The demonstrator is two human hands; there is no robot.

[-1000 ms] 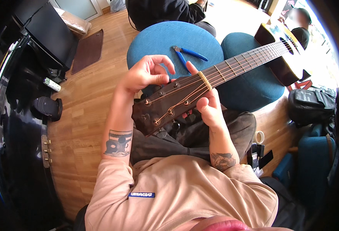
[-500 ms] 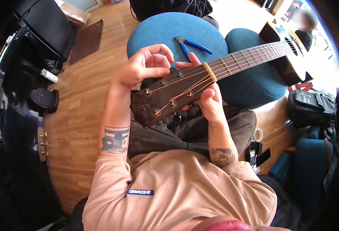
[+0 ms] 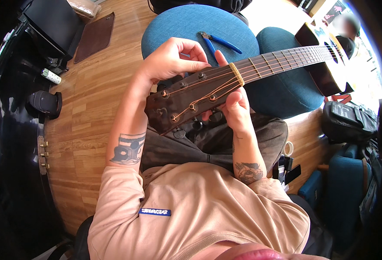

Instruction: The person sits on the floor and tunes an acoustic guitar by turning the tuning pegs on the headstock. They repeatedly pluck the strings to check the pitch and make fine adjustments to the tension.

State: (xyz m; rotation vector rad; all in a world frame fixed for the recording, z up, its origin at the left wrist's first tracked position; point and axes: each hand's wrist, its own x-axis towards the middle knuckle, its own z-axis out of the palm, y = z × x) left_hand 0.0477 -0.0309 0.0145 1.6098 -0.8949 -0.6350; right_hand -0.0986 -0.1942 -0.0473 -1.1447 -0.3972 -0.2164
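The left hand curls its fingers inward while the right hand cups, thumb upright

We wear a tan T-shirt with loose short sleeves, a ribbed collar at its six o'clock and a small blue label, white-lettered, at nine. Our dark, faded-looking trousers lie at twelve. Two dark-inked markings show: a banded, blocky left-forearm tattoo at ten o'clock and a smaller, shaded right-forearm tattoo at two.
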